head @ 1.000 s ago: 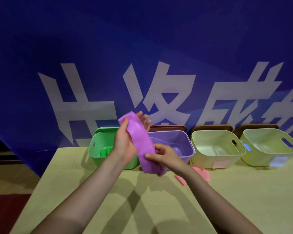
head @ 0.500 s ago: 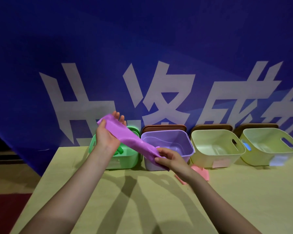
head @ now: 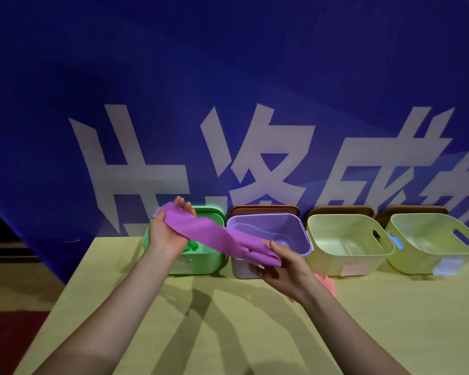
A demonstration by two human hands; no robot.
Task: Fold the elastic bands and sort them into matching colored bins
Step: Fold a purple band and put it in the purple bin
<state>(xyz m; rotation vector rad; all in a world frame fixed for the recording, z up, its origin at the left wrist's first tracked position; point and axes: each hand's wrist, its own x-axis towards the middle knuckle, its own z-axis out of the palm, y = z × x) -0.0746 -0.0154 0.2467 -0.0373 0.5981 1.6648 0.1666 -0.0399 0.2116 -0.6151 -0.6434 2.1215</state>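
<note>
A: How far along is the sorting, would you say?

B: Early to middling, by my reckoning. The purple band (head: 217, 236) is stretched out in the air between both hands, above the front of the bins, so it isn't folded yet and isn't in any bin

A: How are the hands holding it?

B: The left hand (head: 166, 234) grips one end, fingers curled round it over the green bin (head: 201, 262). The right hand (head: 279, 265) holds the other bunched end, thumb on top, just in front of the purple bin (head: 295, 226)

A: Anything already sorted?

B: The green bin holds something green (head: 192, 244), which looks like a band, though it's half hidden by the left hand. The purple bin appears bare inside, and so do the two pale yellow-green bins (head: 349, 242) to its right

A: What's left?

B: Folding this band, dropping it into the purple bin, and then a pink piece (head: 326, 284) lies on the desk (head: 255, 334) behind the right wrist; which bin it matches I cannot tell
</note>
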